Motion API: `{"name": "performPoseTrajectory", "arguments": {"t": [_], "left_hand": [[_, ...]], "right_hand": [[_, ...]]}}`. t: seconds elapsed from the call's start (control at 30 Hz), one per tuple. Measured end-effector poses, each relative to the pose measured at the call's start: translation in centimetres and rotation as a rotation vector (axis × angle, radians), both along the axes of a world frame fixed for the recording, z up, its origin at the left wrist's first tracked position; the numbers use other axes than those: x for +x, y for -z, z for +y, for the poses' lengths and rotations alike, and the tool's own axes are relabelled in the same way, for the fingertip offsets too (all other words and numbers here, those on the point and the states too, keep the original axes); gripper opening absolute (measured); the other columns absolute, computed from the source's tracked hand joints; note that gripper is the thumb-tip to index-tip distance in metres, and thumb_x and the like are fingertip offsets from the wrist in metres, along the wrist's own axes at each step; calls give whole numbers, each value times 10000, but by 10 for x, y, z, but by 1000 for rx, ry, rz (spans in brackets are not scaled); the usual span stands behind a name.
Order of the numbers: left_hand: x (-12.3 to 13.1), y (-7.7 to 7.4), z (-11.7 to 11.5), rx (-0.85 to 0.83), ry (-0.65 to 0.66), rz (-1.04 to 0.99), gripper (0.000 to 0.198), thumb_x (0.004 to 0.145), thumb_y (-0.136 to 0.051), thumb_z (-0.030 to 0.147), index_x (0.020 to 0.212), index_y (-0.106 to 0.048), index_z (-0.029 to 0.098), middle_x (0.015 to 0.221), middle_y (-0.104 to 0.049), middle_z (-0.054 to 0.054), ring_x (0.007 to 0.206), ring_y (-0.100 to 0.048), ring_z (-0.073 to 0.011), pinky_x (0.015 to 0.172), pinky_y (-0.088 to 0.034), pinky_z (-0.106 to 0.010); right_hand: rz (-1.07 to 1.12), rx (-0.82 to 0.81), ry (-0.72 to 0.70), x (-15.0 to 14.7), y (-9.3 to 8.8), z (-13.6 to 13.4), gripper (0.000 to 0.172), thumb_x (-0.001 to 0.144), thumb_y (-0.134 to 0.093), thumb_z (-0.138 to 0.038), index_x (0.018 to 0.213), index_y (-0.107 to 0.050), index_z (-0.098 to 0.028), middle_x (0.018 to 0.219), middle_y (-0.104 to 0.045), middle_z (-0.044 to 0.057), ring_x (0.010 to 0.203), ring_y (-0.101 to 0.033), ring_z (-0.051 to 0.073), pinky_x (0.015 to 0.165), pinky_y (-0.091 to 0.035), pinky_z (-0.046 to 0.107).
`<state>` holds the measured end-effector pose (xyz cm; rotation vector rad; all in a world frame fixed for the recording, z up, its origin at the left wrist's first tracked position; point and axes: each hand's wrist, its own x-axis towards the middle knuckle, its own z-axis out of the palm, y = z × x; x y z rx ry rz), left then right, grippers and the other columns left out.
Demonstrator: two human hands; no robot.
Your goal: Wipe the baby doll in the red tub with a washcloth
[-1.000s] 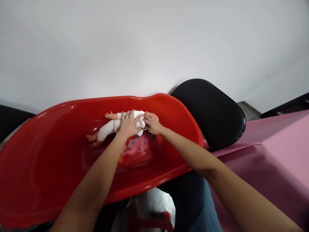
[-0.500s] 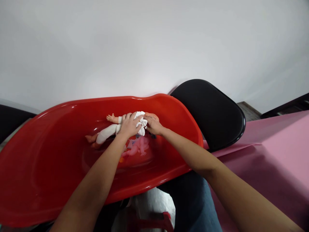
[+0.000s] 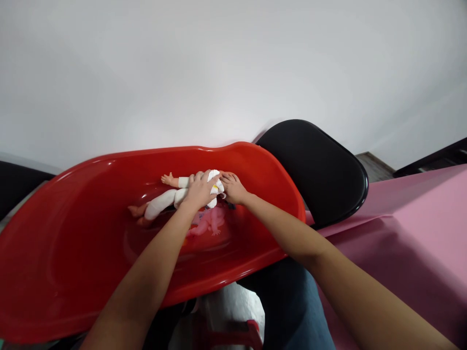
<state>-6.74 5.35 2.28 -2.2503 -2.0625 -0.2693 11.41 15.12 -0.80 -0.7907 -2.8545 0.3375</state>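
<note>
A doll (image 3: pixel 160 203) in white clothing lies in a red baby bathtub (image 3: pixel 87 233), its feet to the left and one arm stretched out along the far side. My left hand (image 3: pixel 199 188) is closed over its upper body, with fingers curled on the bunched white clothing (image 3: pixel 214 181), which shows a small yellow mark. At the head end, my right hand (image 3: pixel 232 188) bends its fingers over the neck and the garment's edge. The doll's head is mostly hidden by that hand. A pink doll (image 3: pixel 209 221) lies in shallow water just nearer to me.
A black chair seat (image 3: pixel 314 170) stands against the tub's right end. Pink cloth (image 3: pixel 423 214) covers a surface at the right. Behind the tub rises a white wall (image 3: pixel 219 73). Below its near rim are my knee (image 3: pixel 295 306) and a red stool (image 3: pixel 233 338).
The bunched white clothing between my hands has spread and turned, showing a yellow mark. My right hand has shifted slightly over the doll's head, covering more of it.
</note>
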Motion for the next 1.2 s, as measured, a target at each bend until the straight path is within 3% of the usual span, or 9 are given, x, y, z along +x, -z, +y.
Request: {"name": "performPoseTrajectory", "arguments": {"t": [0.27,0.5,0.7,0.9,1.07,1.2], "left_hand": [[-6,-1,-4,3,1,67,687,1013,-578,380,1681,-422,350,1645,-434,-140,1331,-474,-384,1076,-359,-516],[-16,-6,-7,-9,-42,117,664,1015,-556,363,1670,-442,358,1515,-532,-173,1222,-569,-360,1029,-372,-472],[-42,-15,-20,-123,-58,183,698,1021,-559,351,1697,-381,357,1315,-650,-156,1144,-610,-339,995,-380,-444],[-36,-11,-32,-146,-75,206,708,1035,-571,335,1706,-350,372,1336,-637,-156,1149,-612,-330,988,-407,-438],[-9,-6,-23,-86,-75,183,699,1038,-596,397,1699,-377,332,1423,-585,-186,1177,-598,-350,1012,-434,-469],[8,0,-15,-17,-17,145,709,986,-635,283,1668,-445,237,1578,-488,-190,1308,-524,-377,1121,-403,-500]], "right_hand": [[-117,6,29,0,-10,-3,653,1018,-645,-407,1613,-497,-184,1671,-444,156,1571,-312,360,1251,-307,584],[-150,6,48,-1,-11,-4,744,1039,-634,-470,1694,-376,-229,1706,-401,126,1584,-282,368,1252,-303,589],[-152,-4,57,-4,-14,-7,793,1045,-619,-461,1733,-277,-267,1704,-401,123,1559,-307,371,1242,-302,573],[-202,54,93,-11,-20,-14,684,1054,-580,-453,1673,-395,-228,1613,-498,151,1473,-396,358,1162,-384,540],[-238,167,96,-18,-22,-12,404,1070,-517,-352,1415,-652,-191,1452,-605,150,1285,-511,321,1071,-432,461],[-229,191,108,-20,-21,-7,357,1066,-506,-332,1333,-698,-193,1470,-578,147,1268,-487,325,1019,-443,441]]}}
